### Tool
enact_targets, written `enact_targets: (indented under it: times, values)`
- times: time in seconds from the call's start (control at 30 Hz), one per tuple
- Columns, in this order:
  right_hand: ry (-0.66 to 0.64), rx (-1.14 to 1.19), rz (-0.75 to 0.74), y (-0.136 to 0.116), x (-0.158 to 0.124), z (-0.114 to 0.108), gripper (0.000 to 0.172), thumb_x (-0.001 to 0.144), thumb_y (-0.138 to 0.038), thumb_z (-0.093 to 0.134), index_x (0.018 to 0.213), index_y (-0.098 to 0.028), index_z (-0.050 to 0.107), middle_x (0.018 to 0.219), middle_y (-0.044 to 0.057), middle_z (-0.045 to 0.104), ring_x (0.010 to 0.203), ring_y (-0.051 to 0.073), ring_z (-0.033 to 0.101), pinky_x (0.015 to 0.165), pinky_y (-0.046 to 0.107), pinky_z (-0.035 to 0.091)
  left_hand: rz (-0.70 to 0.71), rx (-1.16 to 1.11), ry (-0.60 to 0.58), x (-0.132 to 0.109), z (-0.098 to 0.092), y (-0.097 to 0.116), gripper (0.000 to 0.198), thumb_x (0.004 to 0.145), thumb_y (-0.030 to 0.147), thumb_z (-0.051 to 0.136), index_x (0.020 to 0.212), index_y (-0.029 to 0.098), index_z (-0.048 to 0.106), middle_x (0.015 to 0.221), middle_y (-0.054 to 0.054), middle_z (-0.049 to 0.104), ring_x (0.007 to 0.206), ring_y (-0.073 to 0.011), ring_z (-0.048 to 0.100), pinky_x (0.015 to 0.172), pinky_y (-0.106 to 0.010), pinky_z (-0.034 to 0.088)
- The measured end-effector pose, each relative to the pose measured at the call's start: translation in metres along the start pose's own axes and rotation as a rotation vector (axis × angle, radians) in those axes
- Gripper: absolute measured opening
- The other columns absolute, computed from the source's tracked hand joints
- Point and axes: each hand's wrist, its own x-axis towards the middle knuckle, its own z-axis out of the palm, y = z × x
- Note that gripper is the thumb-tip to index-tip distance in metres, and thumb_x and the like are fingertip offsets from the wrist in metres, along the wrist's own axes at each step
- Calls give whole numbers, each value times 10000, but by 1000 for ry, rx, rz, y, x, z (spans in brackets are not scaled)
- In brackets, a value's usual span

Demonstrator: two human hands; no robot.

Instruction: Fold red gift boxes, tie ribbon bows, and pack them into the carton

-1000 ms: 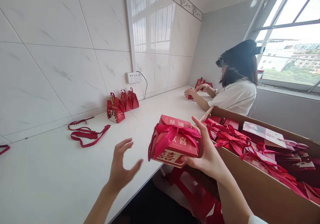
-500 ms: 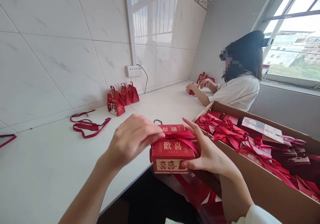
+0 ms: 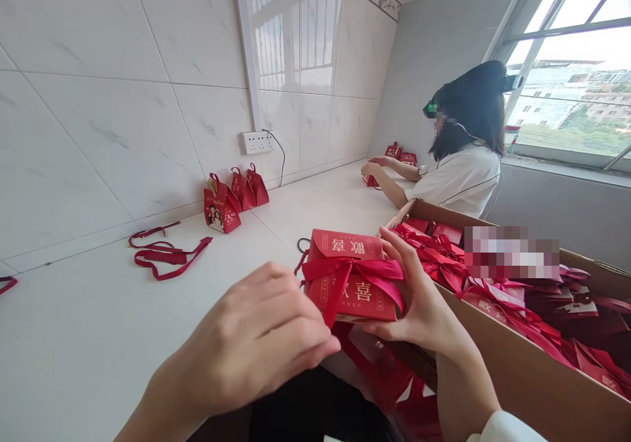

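Note:
A red gift box (image 3: 355, 248) with gold Chinese lettering is tilted above the table's front edge. My right hand (image 3: 424, 304) grips its right side, thumb below and fingers behind. Round the box runs a glossy red ribbon (image 3: 374, 270), crossed at the middle of the top. One tail of it comes down towards me into my left hand (image 3: 261, 340), whose fingers are closed on it. A twisted red cord shows at the box's left edge.
On the right stands a cardboard carton (image 3: 522, 356) of ribboned red boxes. Loose red ribbons (image 3: 172, 258) and several small red handled boxes (image 3: 221, 208) are at the left by the wall. Farther back a co-worker (image 3: 458, 172) handles a red box (image 3: 371, 180).
My left hand has moved down and towards me, drawing out the ribbon's tail. The box has tipped so more of its top shows. My right hand keeps its hold.

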Motion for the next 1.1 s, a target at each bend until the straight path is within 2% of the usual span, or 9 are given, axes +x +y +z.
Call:
enact_targets:
  times: [0.17, 0.33, 0.4, 0.47, 0.63, 0.8, 0.97, 1.03, 1.1]
  values:
    - [121, -45, -161, 6, -2, -1, 1089, 575, -351, 856, 1449, -357, 205, 1445, 92, 404, 1279, 309, 476, 923, 391, 538, -149, -263, -276, -16, 6, 15, 126, 806, 104, 603, 728, 196, 566, 641, 32, 645, 588, -95, 536, 655, -254, 443]
    - [202, -103, -247, 9, 1, -5, 1057, 597, -265, 847, 1437, -379, 216, 1480, 54, 368, 1316, 287, 437, 980, 397, 508, -667, -352, -837, -29, 17, -1, 57, 706, 195, 681, 672, 224, 646, 708, 24, 674, 727, -145, 612, 585, -213, 418]
    - [195, -132, -234, 12, 2, -9, 1048, 611, -259, 838, 1439, -379, 207, 1484, 59, 364, 1293, 286, 466, 959, 399, 521, -841, -373, -926, -34, 30, -18, 81, 743, 272, 630, 689, 222, 664, 751, 7, 688, 714, -163, 624, 550, -221, 407]
    - [202, -198, -216, 15, 2, -14, 1050, 616, -264, 834, 1443, -376, 198, 1476, 68, 379, 1264, 289, 498, 942, 408, 531, -914, -409, -831, -42, 48, -40, 204, 809, 361, 545, 725, 216, 662, 795, -5, 693, 709, -167, 626, 576, -233, 427]
    - [247, -335, -188, 19, -2, -25, 1057, 614, -297, 832, 1449, -376, 189, 1437, 69, 430, 1257, 298, 505, 945, 414, 528, -987, -423, -346, -76, 101, -95, 355, 862, 484, 438, 762, 209, 639, 837, -29, 702, 855, -197, 641, 787, -279, 480]
    - [270, -362, -106, 22, -6, -34, 1051, 617, -333, 826, 1444, -379, 179, 1428, 73, 439, 1241, 304, 518, 943, 437, 524, -1173, -325, 60, -120, 122, -128, 395, 758, 568, 517, 704, 195, 633, 776, -69, 708, 822, -246, 667, 802, -340, 521]
    - [286, -395, 29, 25, -10, -36, 1057, 586, -352, 837, 1437, -358, 211, 1436, 93, 428, 1271, 337, 479, 922, 461, 528, -1298, -310, 232, -136, 118, -131, 410, 731, 603, 540, 691, 201, 610, 775, -63, 689, 815, -274, 659, 830, -411, 527]
    - [245, -342, 53, 25, -10, -31, 1055, 593, -352, 832, 1442, -352, 205, 1471, 97, 381, 1295, 330, 455, 944, 459, 514, -1288, -371, 277, -123, 116, -119, 469, 731, 648, 517, 728, 190, 614, 826, -86, 687, 882, -295, 651, 874, -445, 515]
    - [132, -268, 64, 23, -7, -24, 1077, 598, -338, 828, 1456, -349, 179, 1489, 100, 354, 1285, 315, 472, 970, 452, 495, -1202, -506, 265, -99, 111, -101, 568, 743, 688, 484, 944, 176, 626, 1052, -125, 670, 1040, -315, 614, 920, -463, 501]
